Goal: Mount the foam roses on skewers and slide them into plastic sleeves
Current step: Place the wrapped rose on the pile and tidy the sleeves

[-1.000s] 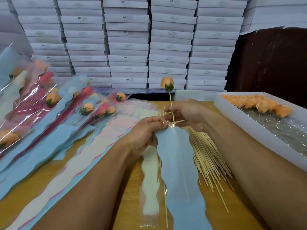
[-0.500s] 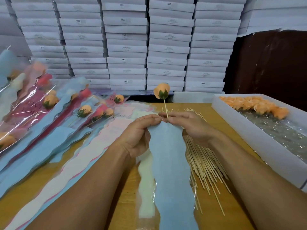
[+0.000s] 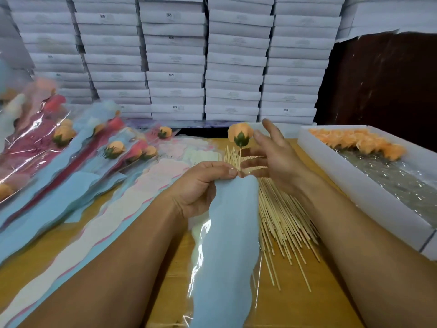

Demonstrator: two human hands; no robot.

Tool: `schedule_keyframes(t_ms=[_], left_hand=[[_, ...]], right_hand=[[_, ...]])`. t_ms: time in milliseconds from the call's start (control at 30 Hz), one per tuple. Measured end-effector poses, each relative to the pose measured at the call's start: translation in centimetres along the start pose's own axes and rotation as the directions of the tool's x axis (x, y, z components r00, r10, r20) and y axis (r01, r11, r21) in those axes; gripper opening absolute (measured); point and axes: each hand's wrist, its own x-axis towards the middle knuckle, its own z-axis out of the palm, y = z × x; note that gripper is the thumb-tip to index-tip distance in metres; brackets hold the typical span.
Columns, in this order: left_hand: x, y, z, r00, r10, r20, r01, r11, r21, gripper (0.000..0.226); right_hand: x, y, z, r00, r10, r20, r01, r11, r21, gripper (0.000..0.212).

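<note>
Head view, frame centre: our left hand (image 3: 201, 183) pinches the blue sleeve (image 3: 227, 245) mouth and the rose (image 3: 240, 136) skewer; our right hand (image 3: 274, 157) spreads open beside the rose.

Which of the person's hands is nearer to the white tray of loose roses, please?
The right. The right hand is open beside the skewered rose, just left of the tray. The left hand pinches the blue sleeve top, farther left.

left hand (image 3: 201, 183) pinching blue sleeve (image 3: 227, 245), right hand (image 3: 274, 157) spread
</note>
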Motion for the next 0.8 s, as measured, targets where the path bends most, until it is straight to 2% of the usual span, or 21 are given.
schedule_keyframes(t_ms=[100,233,333,500,600,800], left_hand=[[-0.18,-0.01,0.25,0.999,-0.032,0.043,0.030,0.998,0.049,0.011],[-0.34,0.22,0.30,0.999,-0.023,0.046,0.021,0.999,0.044,0.007],[-0.15,0.20,0.33,1.000,0.007,-0.018,-0.006,0.999,0.036,0.016],[0.07,0.00,0.17,0.999,0.018,-0.031,-0.015,0.995,0.097,0.007],[0.27,0.02,-0.24,0.996,0.059,-0.063,-0.054,0.996,0.069,0.003],[0.49,0.11,-0.52,0.990,0.090,-0.106,-0.080,0.992,0.099,0.006]], right_hand=[[-0.18,-0.02,-0.36,0.994,0.068,0.087,-0.071,0.997,0.032,0.035],[-0.25,-0.28,-0.26,0.996,0.059,0.066,-0.062,0.998,0.033,0.017],[-0.49,-0.65,-0.16,0.994,0.076,0.074,-0.073,0.996,-0.042,0.014],[-0.33,-0.43,0.09,0.993,0.105,0.061,-0.095,0.983,-0.155,0.012],[-0.32,-0.31,0.17,0.991,0.115,0.062,-0.101,0.976,-0.191,0.012],[-0.55,-0.31,0.50,0.991,0.093,0.096,-0.068,0.969,-0.238,0.013]])
